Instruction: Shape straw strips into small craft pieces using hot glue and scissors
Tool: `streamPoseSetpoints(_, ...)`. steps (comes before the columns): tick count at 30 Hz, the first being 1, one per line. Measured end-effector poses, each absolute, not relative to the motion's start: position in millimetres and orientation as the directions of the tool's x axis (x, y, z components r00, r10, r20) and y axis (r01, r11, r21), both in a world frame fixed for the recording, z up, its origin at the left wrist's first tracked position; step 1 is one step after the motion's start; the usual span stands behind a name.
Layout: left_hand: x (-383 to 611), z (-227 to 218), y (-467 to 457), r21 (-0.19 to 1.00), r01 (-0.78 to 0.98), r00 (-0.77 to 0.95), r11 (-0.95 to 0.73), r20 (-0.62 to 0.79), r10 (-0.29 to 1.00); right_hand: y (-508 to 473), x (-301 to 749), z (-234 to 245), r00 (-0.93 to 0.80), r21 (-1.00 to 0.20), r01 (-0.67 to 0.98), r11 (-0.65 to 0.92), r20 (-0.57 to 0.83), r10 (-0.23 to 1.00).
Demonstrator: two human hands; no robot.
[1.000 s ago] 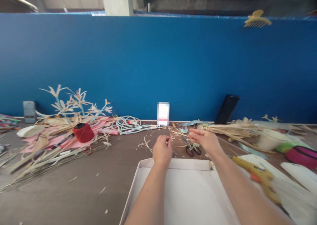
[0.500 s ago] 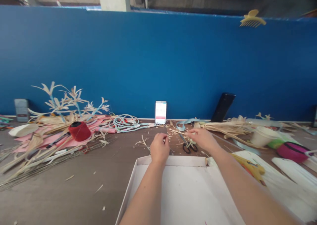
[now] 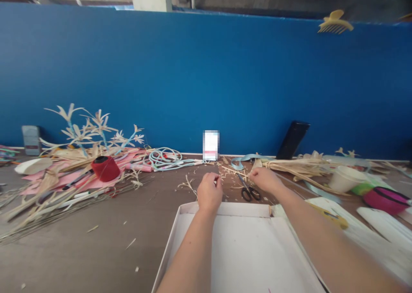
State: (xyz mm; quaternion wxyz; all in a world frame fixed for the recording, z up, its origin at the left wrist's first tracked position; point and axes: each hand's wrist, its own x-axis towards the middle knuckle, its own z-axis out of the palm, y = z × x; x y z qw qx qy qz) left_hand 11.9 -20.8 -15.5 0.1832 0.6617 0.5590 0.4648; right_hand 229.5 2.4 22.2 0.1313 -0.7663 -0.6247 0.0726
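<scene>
My left hand [image 3: 210, 191] is closed above the far rim of a white shallow box [image 3: 247, 250], its thumb and fingertips pressed together; whatever they hold is hidden or too small to make out. To its right, my right hand [image 3: 264, 179] has its fingers curled in, and I cannot make out what is in them. Black-handled scissors [image 3: 250, 193] lie between the hands, closest to the right one. Pale shavings [image 3: 229, 172] are scattered just past them. A light blue ribbon [image 3: 238, 163] curls on the table behind the scissors.
Dried-husk flowers [image 3: 77, 132], a red thread spool [image 3: 106, 168] and coiled blue cord [image 3: 165, 159] crowd the left. A phone [image 3: 211, 144] leans on the blue partition [image 3: 193, 78]. On the right are a black power bank-like block [image 3: 293, 139], a cup [image 3: 346, 179] and a yellow tool [image 3: 334, 218].
My right hand's fingers have drawn in from a stretched pinch over the scissors and moved slightly right. My left hand stays closed in nearly the same place. The view has shifted a little.
</scene>
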Motion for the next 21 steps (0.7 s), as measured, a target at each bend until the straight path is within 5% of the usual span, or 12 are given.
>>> streamPoseSetpoints(6, 11.8, -15.4, -21.2, 0.767, 0.564, -0.067, -0.306, 0.412, 0.909, 13.0, 249.3, 50.1, 0.378, -0.493, 0.838, -0.234, 0.214, 0.901)
streamPoseSetpoints(9, 12.4, -16.1, -20.7, 0.766, 0.567, -0.07, -0.304, 0.412, 0.908, 9.4, 249.1, 62.3, 0.335, -0.377, 0.891, -0.255, 0.165, 0.928)
streamPoseSetpoints(14, 13.0, -16.5, -21.0, 0.759, 0.577, -0.063, -0.303, 0.411, 0.91, -10.3, 222.6, 72.4, 0.27, -0.203, 0.955, -0.217, 0.291, 0.918)
streamPoseSetpoints(19, 12.5, -15.2, -21.8, 0.757, 0.581, -0.062, -0.298, 0.406, 0.912, -23.7, 193.4, 45.8, 0.05, -0.062, 0.996, -0.056, -0.102, 0.994)
streamPoseSetpoints(21, 12.1, -14.7, -21.9, 0.754, 0.581, -0.054, -0.307, 0.411, 0.91, -24.7, 187.9, 32.4, 0.059, -0.047, 0.997, -0.065, -0.127, 0.99)
